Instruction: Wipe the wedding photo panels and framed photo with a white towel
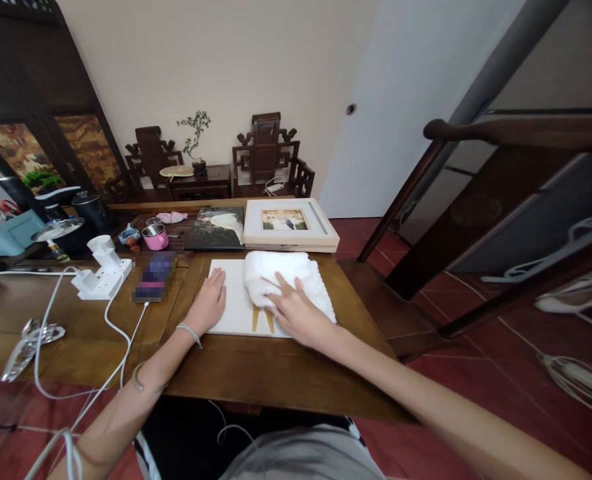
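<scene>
A flat white panel (232, 310) lies on the wooden table in front of me. My left hand (212, 298) rests flat on its left edge, fingers stretched out. Over the panel's right part is a thick, folded white towel (281, 270) with a scalloped edge. My right hand (296, 310) lies on top of this towel, its fingers spread and pressing down on the cloth. Two gold strips (255, 319) show on the panel below the towel; their upper ends are covered. What lies under the towel is hidden.
Behind the panel are a white picture frame (321, 223) and a dark photo panel (201, 230). To the left stand a pink cup (155, 237), a power strip (103, 280) with trailing cables, a phone (153, 277) and a silver hair claw (32, 343). A wooden chair (426, 247) is at right.
</scene>
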Available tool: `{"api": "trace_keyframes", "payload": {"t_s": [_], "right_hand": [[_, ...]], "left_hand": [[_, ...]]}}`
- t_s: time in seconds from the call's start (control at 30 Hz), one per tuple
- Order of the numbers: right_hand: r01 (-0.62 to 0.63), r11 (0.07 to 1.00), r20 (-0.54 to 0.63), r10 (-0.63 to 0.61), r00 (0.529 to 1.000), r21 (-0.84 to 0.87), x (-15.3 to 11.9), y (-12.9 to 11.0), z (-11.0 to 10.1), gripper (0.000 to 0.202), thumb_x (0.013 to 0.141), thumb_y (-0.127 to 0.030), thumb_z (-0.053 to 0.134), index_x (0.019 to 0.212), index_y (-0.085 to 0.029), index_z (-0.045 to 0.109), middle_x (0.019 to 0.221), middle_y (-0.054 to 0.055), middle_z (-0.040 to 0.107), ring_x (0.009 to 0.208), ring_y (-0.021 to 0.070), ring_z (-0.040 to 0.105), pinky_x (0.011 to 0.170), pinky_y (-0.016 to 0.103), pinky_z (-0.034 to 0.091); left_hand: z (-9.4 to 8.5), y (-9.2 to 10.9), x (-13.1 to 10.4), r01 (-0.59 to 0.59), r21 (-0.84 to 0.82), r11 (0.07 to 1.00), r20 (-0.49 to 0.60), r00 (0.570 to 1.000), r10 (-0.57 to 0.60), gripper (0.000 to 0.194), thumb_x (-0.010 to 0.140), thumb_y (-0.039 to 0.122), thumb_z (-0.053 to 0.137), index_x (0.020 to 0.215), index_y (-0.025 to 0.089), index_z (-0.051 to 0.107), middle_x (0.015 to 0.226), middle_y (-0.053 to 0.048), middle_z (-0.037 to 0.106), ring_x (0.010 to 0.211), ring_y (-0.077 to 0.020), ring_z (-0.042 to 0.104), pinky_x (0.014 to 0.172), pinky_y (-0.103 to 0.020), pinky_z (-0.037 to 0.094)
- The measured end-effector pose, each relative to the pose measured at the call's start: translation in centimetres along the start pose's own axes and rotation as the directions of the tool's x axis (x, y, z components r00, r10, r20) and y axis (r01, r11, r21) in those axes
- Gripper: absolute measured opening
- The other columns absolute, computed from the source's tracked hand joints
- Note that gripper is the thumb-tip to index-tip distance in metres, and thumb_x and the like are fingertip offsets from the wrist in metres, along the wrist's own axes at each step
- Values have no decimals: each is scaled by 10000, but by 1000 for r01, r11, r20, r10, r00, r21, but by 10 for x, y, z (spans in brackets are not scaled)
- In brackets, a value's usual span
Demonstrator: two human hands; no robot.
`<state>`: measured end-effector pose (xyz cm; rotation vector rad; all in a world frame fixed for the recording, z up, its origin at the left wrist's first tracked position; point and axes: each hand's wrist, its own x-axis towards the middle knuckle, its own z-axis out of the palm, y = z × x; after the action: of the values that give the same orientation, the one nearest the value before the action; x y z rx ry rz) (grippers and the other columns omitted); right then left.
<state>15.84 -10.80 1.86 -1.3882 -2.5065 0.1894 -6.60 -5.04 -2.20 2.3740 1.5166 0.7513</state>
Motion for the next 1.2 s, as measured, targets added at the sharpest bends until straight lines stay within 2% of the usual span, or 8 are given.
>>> {"api": "trace_keyframes", "payload": {"t_s": [0.17,0.27,0.37,0.6,0.73,0.97,1.1,1.2], "right_hand": [[121,991,91,-126,988,59,-65,-37,-11,366,792,-39,459,1042,-184,685,1518,111,327,1421,383,117,1079,695,182],[148,983,164,-165,972,112,-77,-43,-22,364,811,-48,461,1058,-206,676,1525,75,323,1424,369,113,1092,677,194],[127,984,186,-149,971,121,-59,-33,-26,362,861,-71,419,1118,-180,649,1495,109,375,1418,357,166,1093,653,228],[26,999,34,-28,999,35,34,12,-6,377,912,-117,369,1218,-168,585,1467,136,405,1404,362,200,1028,697,242],[-56,997,-18,55,998,-45,56,12,0,359,917,-131,376,1207,-142,587,1453,153,421,1373,377,245,1012,691,249],[11,995,29,-8,1000,-97,-1,-32,0,331,859,-107,464,1132,-164,643,1487,150,375,1385,423,213,1027,694,245],[92,996,96,-89,991,-22,-46,-56,-6,334,811,-93,512,1085,-205,667,1486,117,386,1390,417,214,1050,681,251],[117,991,169,-126,978,61,-57,-62,-15,361,826,-105,502,1135,-224,648,1482,97,398,1381,415,245,1030,676,302]], "left_hand": [[2,-2,0,-9,6,1000,11,1000,8,460,951,235,274,1336,54,447,1479,-214,368,1418,-264,265,1144,-492,263],[1,-2,0,-9,9,1000,13,1000,9,459,947,226,278,1323,37,461,1475,-225,368,1417,-269,266,1146,-487,262],[1,-3,0,-12,6,1000,13,1000,12,450,945,227,285,1325,60,462,1474,-217,375,1416,-268,270,1139,-503,268],[1,-5,1,-29,-9,1000,-3,1000,29,438,949,233,288,1325,99,467,1473,-188,392,1415,-252,277,1142,-497,268],[1,-6,1,-18,-2,1000,6,1000,18,452,947,236,282,1323,70,467,1473,-208,381,1413,-262,282,1143,-490,267],[2,-4,0,-13,0,1000,2,1000,13,452,949,224,273,1325,56,459,1473,-215,379,1415,-258,275,1147,-473,265],[1,-3,1,-10,16,1000,16,1000,10,456,949,217,266,1337,56,445,1474,-212,379,1413,-260,280,1141,-480,279],[0,-4,1,-19,24,1000,23,1000,19,461,948,207,269,1333,26,445,1470,-231,374,1414,-267,275,1144,-477,275]]}}
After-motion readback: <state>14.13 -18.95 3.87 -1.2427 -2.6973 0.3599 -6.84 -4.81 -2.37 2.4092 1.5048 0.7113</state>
